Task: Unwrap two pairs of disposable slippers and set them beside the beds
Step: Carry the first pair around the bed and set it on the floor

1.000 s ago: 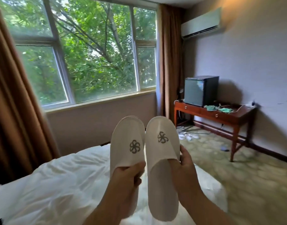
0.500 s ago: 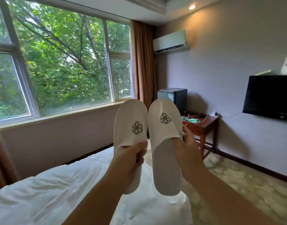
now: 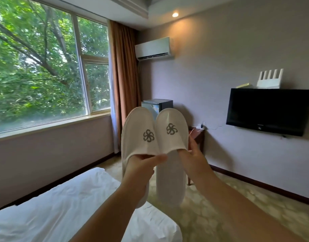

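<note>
- My left hand (image 3: 141, 165) grasps the left slipper (image 3: 138, 130) at its mouth, thumb across the front; my right hand (image 3: 190, 154) pinches the right slipper (image 3: 171, 137) likewise.
- Both slippers show no wrapping; they are toes up, touching, and aloft past the far-right corner of the bed (image 3: 54, 206).
- I judge this pair unwrapped but not yet placed; next, lower it soles-down onto the carpet (image 3: 220, 198) just beside the bed.

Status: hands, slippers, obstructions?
Left hand grips left slipper, right hand pinches right slipper at its opening. Pair unwrapped, held upright side by side, not yet set down. No obstruction seen; bed below left forearm.
</note>
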`<state>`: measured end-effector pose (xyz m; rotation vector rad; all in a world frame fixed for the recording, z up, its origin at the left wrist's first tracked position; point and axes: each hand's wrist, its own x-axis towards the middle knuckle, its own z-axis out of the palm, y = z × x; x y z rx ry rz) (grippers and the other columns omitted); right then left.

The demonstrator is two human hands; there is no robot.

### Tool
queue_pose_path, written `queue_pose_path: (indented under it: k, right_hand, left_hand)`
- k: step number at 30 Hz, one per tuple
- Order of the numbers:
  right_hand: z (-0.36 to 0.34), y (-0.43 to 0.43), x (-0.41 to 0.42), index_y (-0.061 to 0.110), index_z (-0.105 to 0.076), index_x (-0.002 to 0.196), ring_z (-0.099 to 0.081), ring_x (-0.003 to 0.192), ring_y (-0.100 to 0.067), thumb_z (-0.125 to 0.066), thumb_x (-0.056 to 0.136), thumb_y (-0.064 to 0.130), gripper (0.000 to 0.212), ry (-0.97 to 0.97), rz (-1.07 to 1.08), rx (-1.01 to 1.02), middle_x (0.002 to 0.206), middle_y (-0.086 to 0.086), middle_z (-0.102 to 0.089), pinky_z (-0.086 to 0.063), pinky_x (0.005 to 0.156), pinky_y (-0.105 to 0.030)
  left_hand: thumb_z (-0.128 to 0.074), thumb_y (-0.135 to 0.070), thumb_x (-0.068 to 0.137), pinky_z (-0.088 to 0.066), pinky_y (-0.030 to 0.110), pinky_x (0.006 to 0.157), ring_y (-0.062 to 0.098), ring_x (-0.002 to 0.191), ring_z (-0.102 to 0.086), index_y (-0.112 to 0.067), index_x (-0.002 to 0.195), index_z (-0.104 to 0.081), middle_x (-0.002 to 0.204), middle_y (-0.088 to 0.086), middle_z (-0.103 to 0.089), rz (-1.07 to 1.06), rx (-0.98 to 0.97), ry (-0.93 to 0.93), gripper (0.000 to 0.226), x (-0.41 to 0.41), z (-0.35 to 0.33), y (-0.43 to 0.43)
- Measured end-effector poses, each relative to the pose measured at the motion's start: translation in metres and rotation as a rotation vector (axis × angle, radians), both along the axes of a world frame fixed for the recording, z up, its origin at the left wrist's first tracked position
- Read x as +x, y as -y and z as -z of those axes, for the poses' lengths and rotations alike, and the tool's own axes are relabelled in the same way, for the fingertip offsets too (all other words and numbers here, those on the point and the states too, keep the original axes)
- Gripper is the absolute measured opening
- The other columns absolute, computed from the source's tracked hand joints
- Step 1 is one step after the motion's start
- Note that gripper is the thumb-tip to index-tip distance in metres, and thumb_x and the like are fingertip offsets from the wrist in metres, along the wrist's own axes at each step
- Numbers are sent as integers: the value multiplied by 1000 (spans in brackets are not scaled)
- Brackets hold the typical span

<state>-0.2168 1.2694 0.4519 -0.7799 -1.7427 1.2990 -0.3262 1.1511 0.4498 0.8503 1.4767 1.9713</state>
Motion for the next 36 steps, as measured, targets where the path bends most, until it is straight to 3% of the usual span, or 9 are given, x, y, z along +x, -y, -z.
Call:
queue_pose_path:
  k: [6,12,16,20,23,27,30,32,36]
  right_hand:
    - [3,-50,-24,58,-27,147,-58,112,-31,-41,97,55,52,202,163,93,128,-13,-55,-50,98,-47]
    - [5,-95,-24,58,-31,145,-66,85,-19,-44,97,56,49,168,211,137,108,-8,-66,-55,68,-33]
    - [5,-137,-17,60,-34,143,-65,97,-22,-46,98,55,47,143,224,165,118,-7,-63,-57,88,-43]
    - [3,-184,-5,59,-40,141,-62,90,-7,-54,93,52,50,146,274,185,118,10,-67,-55,80,-30]
    - [1,-228,5,42,-45,140,-64,96,-18,-70,80,53,67,240,367,148,110,9,-65,-58,83,-40]
    - [1,-283,6,26,-48,97,-64,71,-18,-83,69,36,46,197,456,126,84,7,-59,-60,64,-39]
    - [18,-314,0,27,-52,74,-60,60,-12,-80,72,26,28,206,393,431,66,10,-60,-49,54,-25]
    - [28,-332,-4,26,-66,79,-64,69,-9,-74,77,19,10,223,238,531,74,8,-69,-48,62,-20]
    - [29,-379,-12,18,-58,130,-57,117,-19,-63,82,12,49,317,-85,446,128,-4,-61,-41,95,-17]
  left_hand:
    - [-91,-22,53,-55,16,61,6,81,-71,-28,97,-70,91,-11,-76,-29,-39,-99,48,-27,11,-65]
    - [-84,-27,70,-51,22,62,10,73,-66,-27,80,-65,75,-11,-69,-179,-115,-187,22,-33,11,-130]
    - [-73,-27,78,-50,25,59,17,64,-63,-16,76,-65,64,-6,-64,-176,-138,-195,14,-30,10,-176]
    - [-63,-23,82,-45,25,52,15,51,-56,-13,66,-60,46,-10,-57,-185,-157,-219,20,-16,10,-222]
    - [-61,-22,85,-53,28,56,19,62,-65,-12,80,-67,66,0,-69,-200,-158,-226,13,-7,8,-265]
    - [-61,-23,87,-51,28,77,21,90,-67,-11,110,-67,99,4,-72,-262,-148,-176,26,1,6,-331]
    - [-61,-23,88,-50,38,95,25,105,-64,-11,124,-63,113,5,-70,-284,-143,-125,37,4,4,-380]
    - [-62,-21,86,-50,41,97,27,104,-65,-10,119,-66,108,5,-71,-299,-154,-93,35,5,5,-409]
    - [-68,-21,82,-57,32,85,17,89,-71,-14,109,-71,94,0,-76,-252,-119,-12,29,9,10,-457]
